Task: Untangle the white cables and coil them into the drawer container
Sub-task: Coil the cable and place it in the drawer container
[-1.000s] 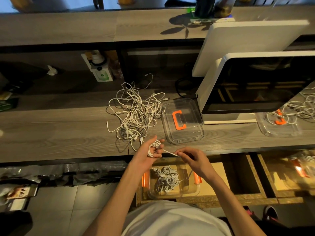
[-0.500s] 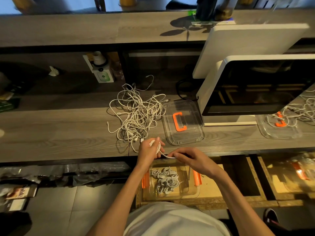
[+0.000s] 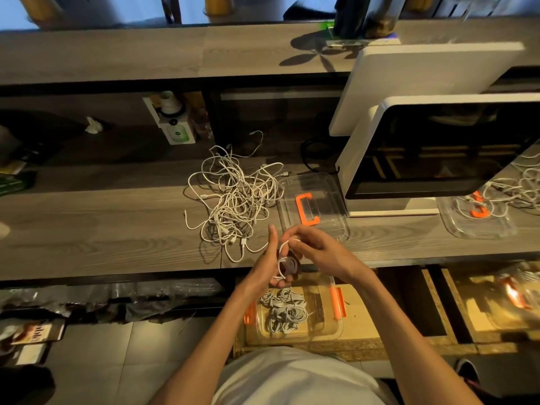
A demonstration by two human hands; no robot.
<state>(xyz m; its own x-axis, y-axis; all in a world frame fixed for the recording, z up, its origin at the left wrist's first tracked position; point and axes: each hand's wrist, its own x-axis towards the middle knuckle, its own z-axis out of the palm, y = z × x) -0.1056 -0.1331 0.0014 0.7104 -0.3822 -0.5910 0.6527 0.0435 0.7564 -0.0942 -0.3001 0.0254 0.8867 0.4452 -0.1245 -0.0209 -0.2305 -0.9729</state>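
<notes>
White cable, partly wound into a small coil, sits between the two hands at the near edge of the wooden counter. The left hand stands edge-up with its fingers held fairly straight and the coil lying against its palm; whether the thumb presses the loops cannot be told. The right hand comes in from the other side with fingers curled, pinching the upper loop of the same cable.

Directly below the hands, a clear container with orange clips rests in the open drawer and holds several coiled white cables. Just beyond the left hand, on the counter, lies the tangled pile of white cables, its nearest loose ends reaching close to the fingertips. Just beyond the right hand is a clear lid with an orange handle, touching the pile's edge. Farther off past the right hand stands a white-framed monitor, and beside its base a second clear lid with more cables on it.
</notes>
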